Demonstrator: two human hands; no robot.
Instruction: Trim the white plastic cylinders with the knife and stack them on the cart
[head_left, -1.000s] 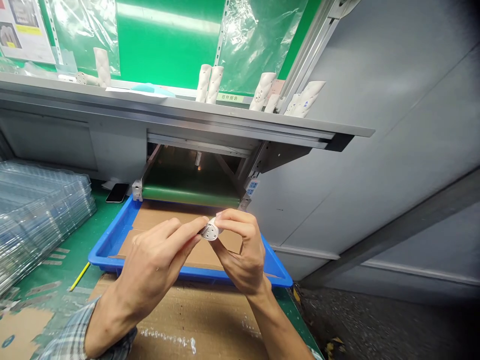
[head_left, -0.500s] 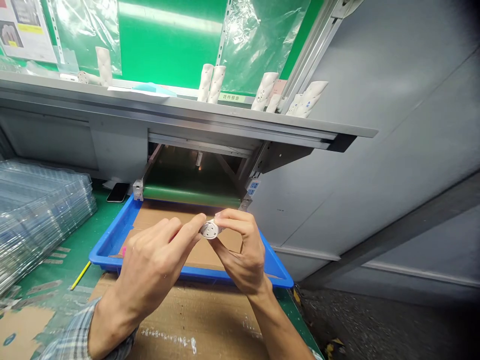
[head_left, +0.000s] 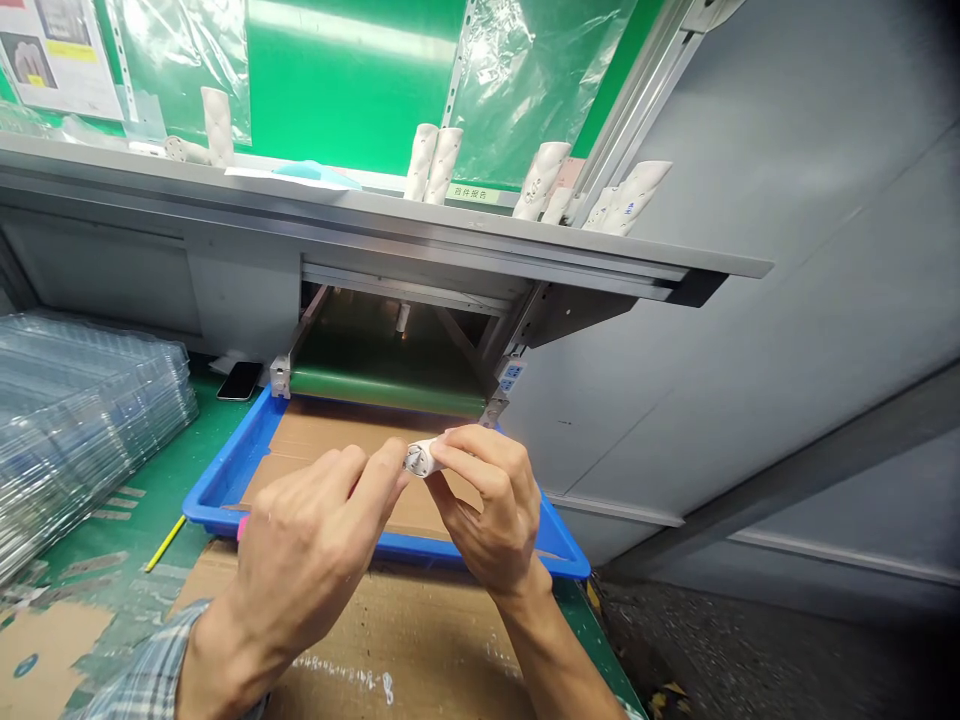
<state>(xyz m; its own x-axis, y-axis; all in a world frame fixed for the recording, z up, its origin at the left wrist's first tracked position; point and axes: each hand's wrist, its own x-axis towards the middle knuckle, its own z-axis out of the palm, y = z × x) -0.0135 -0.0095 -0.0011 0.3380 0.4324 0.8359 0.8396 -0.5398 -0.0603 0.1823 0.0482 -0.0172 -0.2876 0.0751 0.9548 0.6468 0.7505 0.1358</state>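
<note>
Held up over the blue tray is a small white cylindrical part (head_left: pixel 422 458), its round end with holes and slots turned partly toward me. My right hand (head_left: pixel 487 500) pinches it between thumb and fingers from the right. My left hand (head_left: pixel 315 540) is closed, its index finger and thumb right at the left side of that end face. Something pink (head_left: pixel 242 527) pokes out behind the heel of my left hand; its kind is hidden by the hand.
The blue tray (head_left: pixel 225 515), lined with cardboard, sits below a green conveyor belt (head_left: pixel 360 350) carrying a small white piece (head_left: pixel 403 318). Clear plastic trays (head_left: pixel 90 420) are stacked left, near a phone (head_left: pixel 239 381) and yellow stick (head_left: pixel 165 543). White twisted cylinders (head_left: pixel 444 165) stand on the shelf.
The white part has turned, so more of its side shows and its end faces further left. My left hand has shifted slightly down, the pink thing with it.
</note>
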